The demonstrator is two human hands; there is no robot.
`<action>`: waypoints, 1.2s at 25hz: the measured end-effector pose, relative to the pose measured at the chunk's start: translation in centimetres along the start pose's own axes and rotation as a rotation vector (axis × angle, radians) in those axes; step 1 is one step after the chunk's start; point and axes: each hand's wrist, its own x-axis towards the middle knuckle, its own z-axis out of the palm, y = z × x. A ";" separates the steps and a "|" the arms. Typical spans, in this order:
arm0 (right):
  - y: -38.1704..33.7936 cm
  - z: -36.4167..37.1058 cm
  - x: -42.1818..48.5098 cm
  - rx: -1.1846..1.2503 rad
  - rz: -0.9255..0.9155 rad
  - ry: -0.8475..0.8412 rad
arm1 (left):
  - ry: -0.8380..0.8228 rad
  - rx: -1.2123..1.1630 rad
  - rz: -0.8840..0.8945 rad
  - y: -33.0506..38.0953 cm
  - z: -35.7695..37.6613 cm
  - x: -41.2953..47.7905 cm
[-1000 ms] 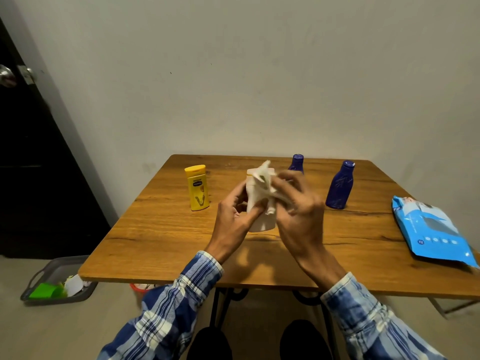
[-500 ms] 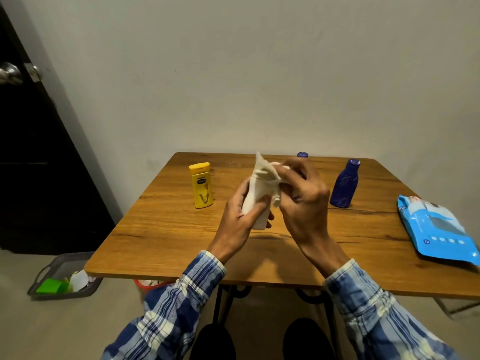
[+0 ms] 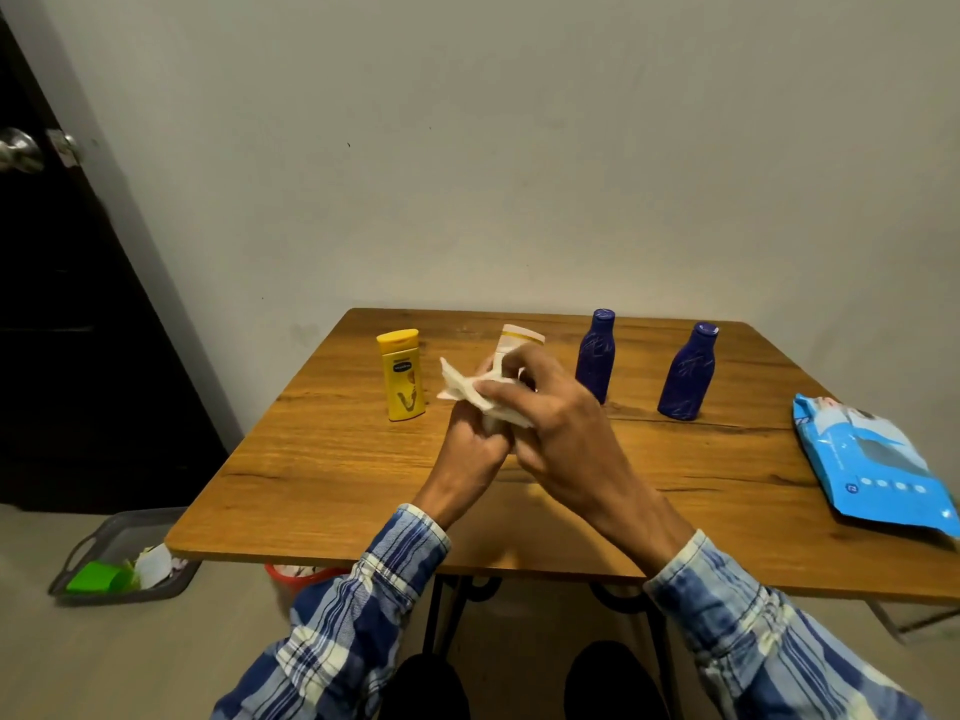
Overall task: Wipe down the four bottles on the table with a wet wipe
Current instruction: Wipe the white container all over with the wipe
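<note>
While the left hand [image 3: 470, 444] grips the lower body of the white bottle [image 3: 519, 341], fingers curled round it, the right hand [image 3: 563, 423] pinches the wet wipe [image 3: 465, 389] and holds it bunched against the bottle's side; the bottle is over the middle of the table [image 3: 337, 459], tilted a little, cap toward the far edge; its base is hidden behind the hands, cannot tell if it touches the top; yellow bottle [image 3: 402, 376] upright toward the far left corner, just left of the wipe; blue bottle [image 3: 596, 356] upright near the far edge, right of the hands; second blue bottle [image 3: 687, 374] upright further right, apart from the first; blue wipes pack [image 3: 872, 465] flat at the right edge; grey tray [image 3: 104, 537] on the floor left of the table, green item [image 3: 98, 576] inside.
</note>
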 end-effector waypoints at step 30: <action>1.6 1.0 0.5 0.089 0.187 0.015 | 0.076 -0.966 -0.461 -0.2 -1.5 0.8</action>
